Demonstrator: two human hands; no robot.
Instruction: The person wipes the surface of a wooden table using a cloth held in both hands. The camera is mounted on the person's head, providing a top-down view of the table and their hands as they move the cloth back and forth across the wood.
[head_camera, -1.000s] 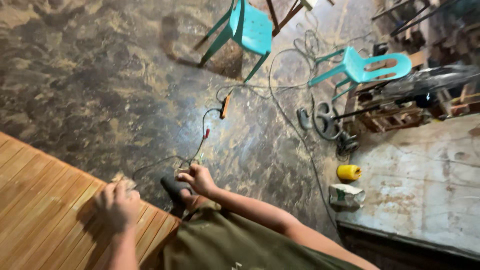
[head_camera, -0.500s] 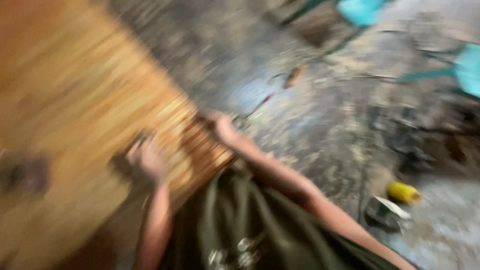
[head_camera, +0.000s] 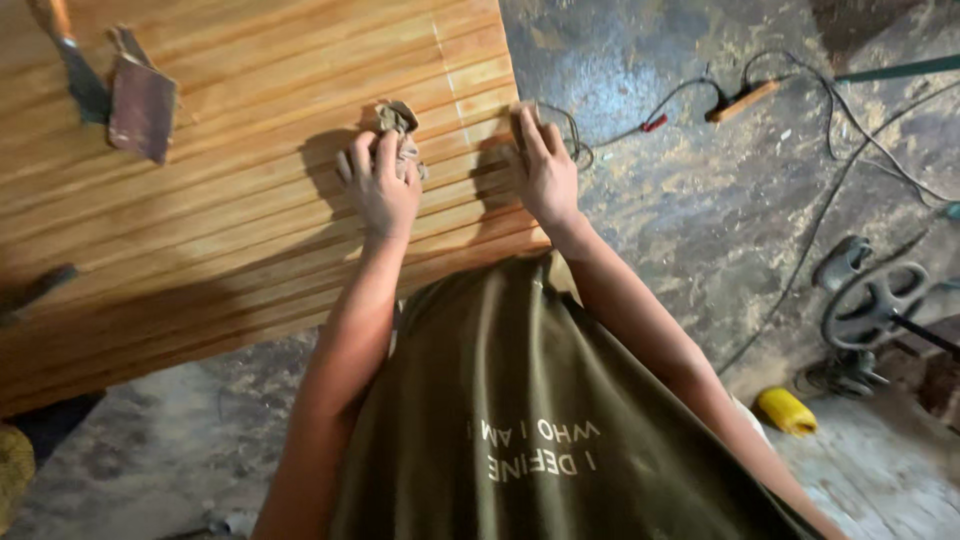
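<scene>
A crumpled piece of sandpaper (head_camera: 398, 122) lies on the slatted wooden panel (head_camera: 250, 200), pressed under the left hand (head_camera: 378, 185), whose grip is closed down on it. The right hand (head_camera: 545, 165) lies flat on the panel's edge, fingers spread. A scraper (head_camera: 75, 70) and a brown sanding block (head_camera: 142, 105) rest further up the panel. Cables (head_camera: 800, 120) and a yellow can (head_camera: 787, 410) lie on the floor.

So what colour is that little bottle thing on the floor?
Yellow. The small container lies on the grey floor at the lower right of the head view.
</scene>
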